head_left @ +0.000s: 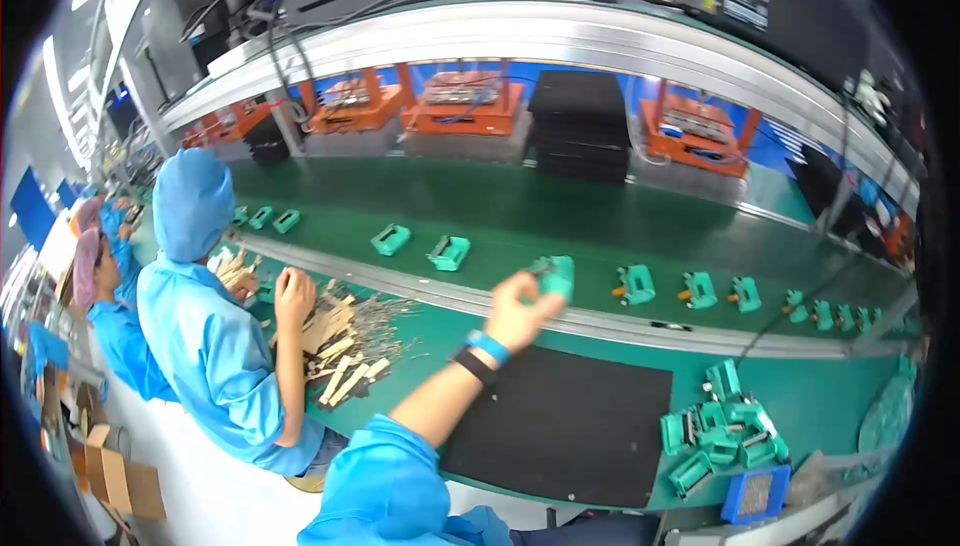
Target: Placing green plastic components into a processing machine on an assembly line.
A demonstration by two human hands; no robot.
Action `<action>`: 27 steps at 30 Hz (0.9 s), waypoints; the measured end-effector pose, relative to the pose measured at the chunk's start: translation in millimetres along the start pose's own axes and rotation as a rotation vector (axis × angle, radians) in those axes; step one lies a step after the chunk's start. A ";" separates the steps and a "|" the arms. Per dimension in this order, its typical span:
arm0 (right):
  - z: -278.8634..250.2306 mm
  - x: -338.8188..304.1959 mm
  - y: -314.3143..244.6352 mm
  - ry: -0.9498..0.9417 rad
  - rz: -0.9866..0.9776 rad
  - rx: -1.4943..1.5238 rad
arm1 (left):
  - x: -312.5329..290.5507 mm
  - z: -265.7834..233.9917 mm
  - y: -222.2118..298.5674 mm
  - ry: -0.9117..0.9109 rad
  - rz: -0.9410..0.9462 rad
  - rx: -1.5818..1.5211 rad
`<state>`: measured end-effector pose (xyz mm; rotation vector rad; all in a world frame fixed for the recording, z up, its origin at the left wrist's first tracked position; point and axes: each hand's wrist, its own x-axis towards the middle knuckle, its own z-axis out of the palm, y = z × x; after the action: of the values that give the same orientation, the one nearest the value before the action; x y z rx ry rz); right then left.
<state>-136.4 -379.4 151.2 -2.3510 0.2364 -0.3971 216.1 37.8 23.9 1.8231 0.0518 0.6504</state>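
Observation:
My left hand (520, 308) reaches forward over the near rail of the conveyor. Its fingers and thumb are closed on a green plastic housing (556, 278), which looks slightly blurred above the belt. A blue band and a black band circle that wrist. My right hand is out of view. Below my arm lies a black mat (565, 426) on the green bench. Further along the belt, other green housings (636, 286) sit in a row, some with small orange parts.
A pile of green housings (715, 426) lies right of the mat, beside a blue box (756, 494). To the left, a co-worker (205, 346) in blue works near a heap of tan strips (335, 341). Orange fixtures (465, 104) and a black stack (580, 126) stand behind the belt (480, 191).

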 end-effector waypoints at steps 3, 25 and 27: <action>64.4 34.2 2.2 -0.063 -0.281 0.171 | -25.5 54.4 35.7 -0.145 0.248 -0.187; 229.6 127.4 -2.0 -0.185 -0.231 0.162 | -100.4 132.1 46.9 -0.419 0.270 -0.438; 229.5 126.8 -1.2 -0.188 -0.226 0.137 | -99.2 131.6 48.0 -0.421 0.256 -0.422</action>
<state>62.3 -267.9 21.6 -2.2675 -0.1431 -0.2865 178.6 -127.9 -0.3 1.5284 -0.5667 0.4005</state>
